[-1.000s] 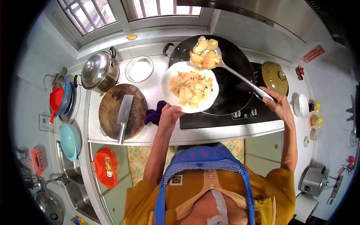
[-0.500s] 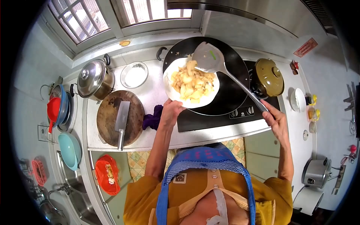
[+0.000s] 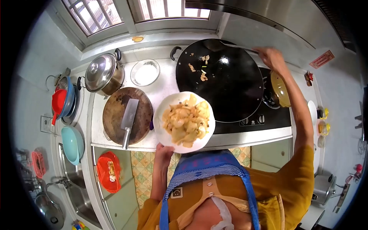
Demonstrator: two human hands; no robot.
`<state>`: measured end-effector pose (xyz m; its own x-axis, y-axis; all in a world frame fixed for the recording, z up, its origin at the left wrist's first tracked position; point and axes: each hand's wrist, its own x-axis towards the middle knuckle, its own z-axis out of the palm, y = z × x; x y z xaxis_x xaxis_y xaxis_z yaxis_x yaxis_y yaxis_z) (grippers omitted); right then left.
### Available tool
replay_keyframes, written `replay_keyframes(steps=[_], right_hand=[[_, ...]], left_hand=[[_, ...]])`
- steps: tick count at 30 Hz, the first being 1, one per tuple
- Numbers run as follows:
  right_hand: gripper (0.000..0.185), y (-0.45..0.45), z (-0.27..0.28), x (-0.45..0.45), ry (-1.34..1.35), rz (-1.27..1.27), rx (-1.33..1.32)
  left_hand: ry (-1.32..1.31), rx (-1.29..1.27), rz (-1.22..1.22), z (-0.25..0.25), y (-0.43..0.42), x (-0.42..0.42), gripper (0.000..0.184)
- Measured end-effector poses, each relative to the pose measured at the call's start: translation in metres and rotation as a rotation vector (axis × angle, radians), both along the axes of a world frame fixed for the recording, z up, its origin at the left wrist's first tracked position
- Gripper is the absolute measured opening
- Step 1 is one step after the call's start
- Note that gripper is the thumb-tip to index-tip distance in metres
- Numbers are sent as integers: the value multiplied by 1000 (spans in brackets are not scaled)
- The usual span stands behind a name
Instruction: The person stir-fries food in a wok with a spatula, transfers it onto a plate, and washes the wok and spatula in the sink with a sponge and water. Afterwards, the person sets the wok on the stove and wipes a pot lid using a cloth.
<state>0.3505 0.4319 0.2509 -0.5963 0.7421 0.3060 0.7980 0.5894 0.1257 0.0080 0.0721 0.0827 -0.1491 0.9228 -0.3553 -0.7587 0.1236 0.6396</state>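
My left hand (image 3: 165,150) grips the near rim of a white plate (image 3: 158,135), which hangs over the counter's front edge. Cooked pale slices (image 3: 186,120), possibly potato, are heaped on it. My right hand (image 3: 271,57) is closed round the handle of a wok spatula (image 3: 239,46) at the far right of the wok. The spatula's dark-looking blade rests at the back inside the black wok (image 3: 230,84). A few food scraps (image 3: 203,76) and green bits lie on the wok's left side.
Left of the wok are a small dish (image 3: 145,72), a lidded steel pot (image 3: 100,73), and a round chopping board (image 3: 143,105) bearing a cleaver (image 3: 129,115). A lidded pot (image 3: 280,90) stands right of the wok, partly behind my forearm. A red bag-lined bin (image 3: 102,174) hangs below the counter.
The plate of food has moved from over the wok towards my body. My right hand and the spatula have swung up to the wok's far side, leaving the plate.
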Motion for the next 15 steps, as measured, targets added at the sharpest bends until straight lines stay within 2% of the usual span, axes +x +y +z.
replay_keyframes(steps=[4,6,7,8,11,13,15], right_hand=[[36,1,20,-68,-125,96,48],[43,-23,21,-82,-330,107,15],[47,-33,19,-82,-260,231,11],[48,-49,30,-88,-306,205,-100],[47,-51,34,-83,-337,219,-105],[38,-37,36,-84,-344,86,67],[41,-12,26,-89,-382,47,110]], left_hand=[[1,-79,60,1,-33,-5,51],[20,-136,117,0,-42,-7,50],[16,-137,121,3,-43,-6,50],[17,-143,157,8,-44,-6,50],[21,-134,197,7,-45,-10,50],[23,-117,202,6,-43,-12,50],[-16,-70,216,6,-37,-14,52]])
